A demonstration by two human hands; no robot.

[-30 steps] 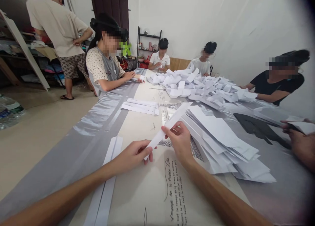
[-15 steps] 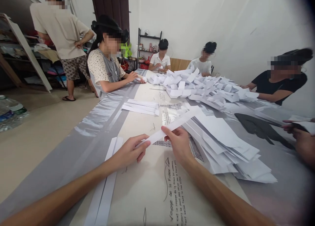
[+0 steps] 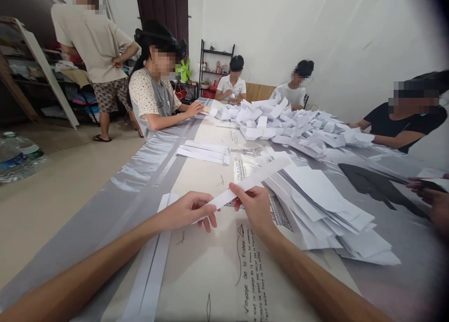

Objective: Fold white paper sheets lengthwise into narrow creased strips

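Note:
A narrow white paper strip (image 3: 259, 176) slants up to the right above the table, held between my two hands. My left hand (image 3: 191, 210) pinches its lower end between thumb and fingers. Further along, my right hand (image 3: 253, 205) grips the strip near its middle, thumb on top. The strip's far end overlaps a fanned stack of white paper sheets (image 3: 326, 205) to the right. Below my left wrist lie long folded paper strips (image 3: 149, 275) along the table's left side. A smaller group of strips (image 3: 203, 152) rests ahead of my left hand.
The table (image 3: 196, 275) has a printed cover with lettering and a tower drawing. A large heap of folded white papers (image 3: 291, 123) fills its far half. A dark flat piece (image 3: 375, 181) lies at right, near another person's hand (image 3: 437, 200). Several people are around the table.
The view has shifted slightly, moving the scene rightward. My left fingers have opened out somewhat around the strip's lower end. The person at left has brought their hands lower onto the table.

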